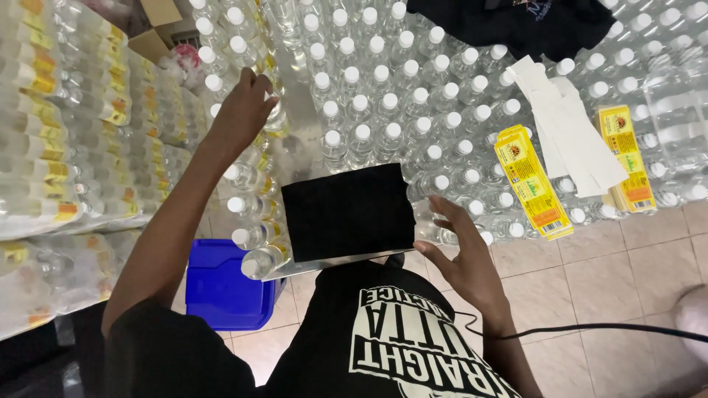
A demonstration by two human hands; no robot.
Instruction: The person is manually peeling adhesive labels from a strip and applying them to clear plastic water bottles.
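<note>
Clear plastic bottles [383,118] with white caps stand packed upright in front of us, caps pointing straight up, so any one can be picked from above. Our left hand [243,110] reaches out and closes its fingers on one bottle [274,118] at the left edge of that block, though we can't tell how firm the hold is. Our right hand [464,258] is spread open, fingertips steadying the black pad [348,210] on a metal plate [324,263], likely a work surface; yellow label stacks [531,184] lie near on the bottle caps.
</note>
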